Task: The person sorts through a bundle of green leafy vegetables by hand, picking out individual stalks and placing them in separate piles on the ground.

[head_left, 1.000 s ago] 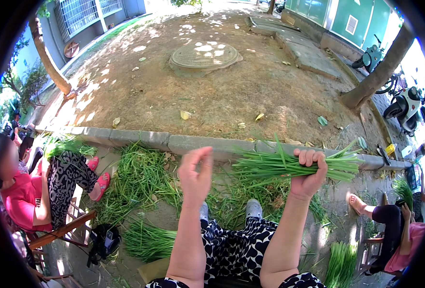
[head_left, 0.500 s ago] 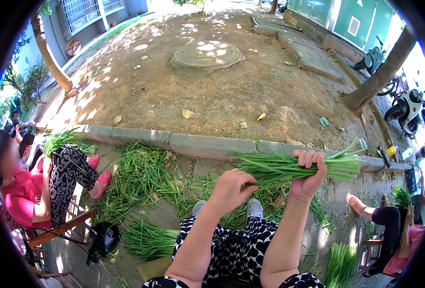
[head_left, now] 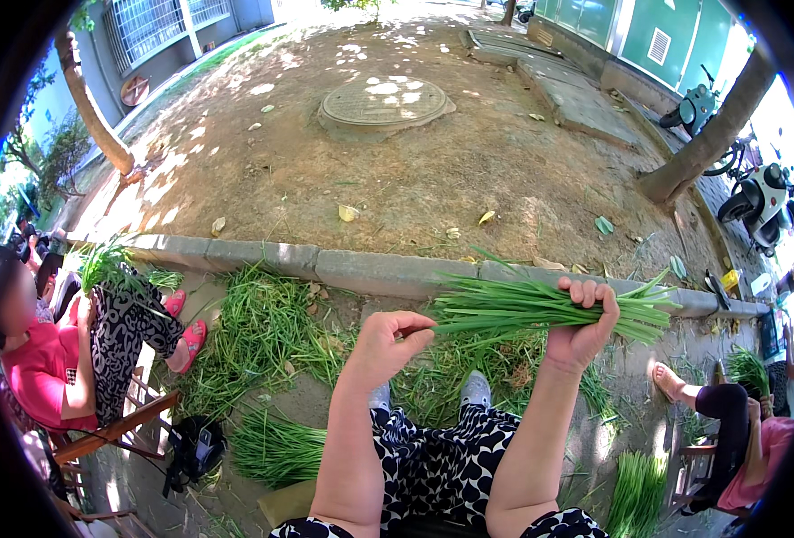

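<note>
Plot (head_left: 280, 179): bare brown earth beyond the pavement, dappled with sun at its far edge, with a round lid (head_left: 385, 103) set into it and a tree (head_left: 92, 112) near its left edge.
Kerb (head_left: 370, 272): grey stone, parting the plot from our pavement (head_left: 590, 462).
Bundle (head_left: 504, 309): long green blades, held raised and roughly level; in our view it crosses the kerb, right of the middle.
Right hand (head_left: 583, 323): we have its fingers wrapped around the bundle, gripping it firmly, with a short end of blades jutting out to the right.
Left hand (head_left: 383, 345): thumb and forefinger drawn together at the bundle's left tips; we cannot tell whether a blade is caught between them.
Heap (head_left: 253, 336): loose, tangled greens along the pavement's kerb edge, ahead and to our left.
Stacks: neater greens lie on the pavement, one (head_left: 276, 448) by our left forearm, another (head_left: 639, 493) at our right.
Bag (head_left: 195, 453): black, on the pavement, left of the nearer greens.
Neighbours: one person (head_left: 47, 377) sits at our left with a bunch (head_left: 105, 269) over the lap; another (head_left: 764, 453) sits at our right.
</note>
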The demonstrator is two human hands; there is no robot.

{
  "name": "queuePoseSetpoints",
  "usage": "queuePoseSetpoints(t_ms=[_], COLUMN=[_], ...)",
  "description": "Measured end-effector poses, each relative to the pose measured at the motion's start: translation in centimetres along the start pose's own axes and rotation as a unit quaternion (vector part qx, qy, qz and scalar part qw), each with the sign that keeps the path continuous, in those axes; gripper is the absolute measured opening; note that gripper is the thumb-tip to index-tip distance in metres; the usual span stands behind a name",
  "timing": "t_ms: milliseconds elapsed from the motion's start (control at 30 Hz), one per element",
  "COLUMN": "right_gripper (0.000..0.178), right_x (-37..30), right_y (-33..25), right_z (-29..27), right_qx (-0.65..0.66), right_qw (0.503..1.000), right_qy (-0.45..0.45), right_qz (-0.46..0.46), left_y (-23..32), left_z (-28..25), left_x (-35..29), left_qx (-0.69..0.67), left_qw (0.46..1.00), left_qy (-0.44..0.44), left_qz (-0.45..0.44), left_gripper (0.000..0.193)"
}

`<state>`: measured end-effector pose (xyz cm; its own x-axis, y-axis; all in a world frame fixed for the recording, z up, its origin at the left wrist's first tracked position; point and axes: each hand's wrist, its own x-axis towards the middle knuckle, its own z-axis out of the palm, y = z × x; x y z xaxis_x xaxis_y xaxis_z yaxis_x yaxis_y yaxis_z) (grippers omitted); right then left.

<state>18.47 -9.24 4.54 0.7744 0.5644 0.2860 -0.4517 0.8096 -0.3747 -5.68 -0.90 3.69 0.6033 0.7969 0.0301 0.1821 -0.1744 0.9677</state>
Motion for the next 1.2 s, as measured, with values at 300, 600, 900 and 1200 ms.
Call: queuePoseSetpoints(t_ms=[300,600,900,1200], right_gripper=[0.020,0.020,0.020,0.020], right_x=[-0.1,-0.2,-0.6,-0.7], right_y=[0.5,0.7,1.3,1.5], right_z=[0.0,0.2,1.1,1.2], right_qx=[-0.002,-0.012,-0.030,-0.029], right_qw=[0.999,0.999,0.998,0.997], right_qy=[0.032,0.016,-0.022,-0.022], right_qz=[0.025,0.033,0.056,0.061], left_y=[-1.6,-1.3,0.0,-1.1], left_z=[1.6,3.3,4.8,5.2], left_x=[0.7,0.9,1.0,1.2], left_qx=[0.015,-0.054,-0.196,-0.142], left_qw=[0.989,0.998,0.974,0.988], left_qy=[0.108,-0.002,-0.087,-0.054], left_qz=[0.099,-0.043,-0.078,0.042], left_gripper=[0.021,0.044,0.019,0.016])
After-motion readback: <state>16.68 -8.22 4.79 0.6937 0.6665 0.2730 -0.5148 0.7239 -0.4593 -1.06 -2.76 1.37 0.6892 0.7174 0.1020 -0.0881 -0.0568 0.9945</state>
